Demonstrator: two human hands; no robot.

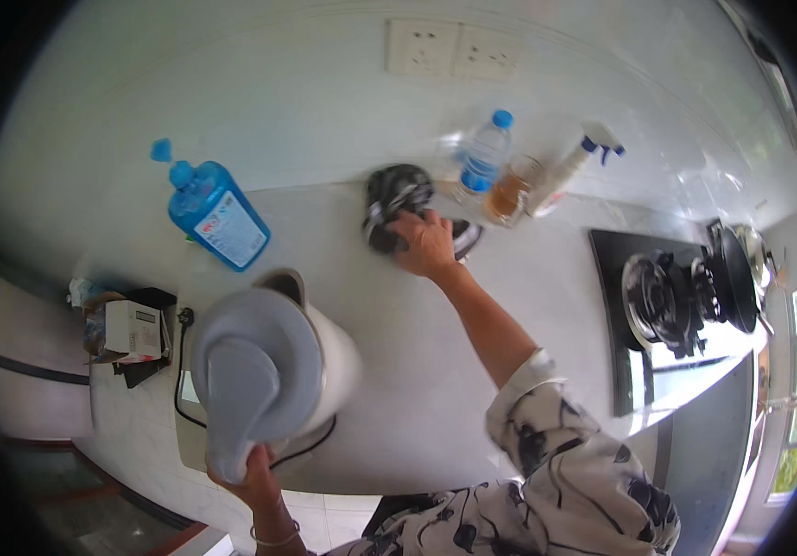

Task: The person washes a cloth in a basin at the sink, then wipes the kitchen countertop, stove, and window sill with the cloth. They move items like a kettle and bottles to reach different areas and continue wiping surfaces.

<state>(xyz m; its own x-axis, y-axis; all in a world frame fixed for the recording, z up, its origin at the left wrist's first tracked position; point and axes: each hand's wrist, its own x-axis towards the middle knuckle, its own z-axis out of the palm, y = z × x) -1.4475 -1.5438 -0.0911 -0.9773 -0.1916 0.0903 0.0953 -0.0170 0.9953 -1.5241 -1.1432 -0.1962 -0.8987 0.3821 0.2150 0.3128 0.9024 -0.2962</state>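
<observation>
At the lower left, my left hand [254,474] grips the grey handle of a large electric kettle [332,368] with a white body and grey lid, raised towards the camera. My right hand [428,243] reaches across the countertop and rests on a dark patterned object [396,191], perhaps a bunched cloth, near the wall; motion blur hides its exact kind. A rounded black item with a pale edge [466,238] lies just right of my fingers. How firmly the right fingers hold the dark object does not show.
A blue bottle of liquid [221,215] stands left. By the wall are a water bottle [487,153], a glass mug of brown liquid [507,197] and a spray bottle [565,177]. A gas stove [607,278] with a black pan [735,278] is right; an open carton [131,330] is far left.
</observation>
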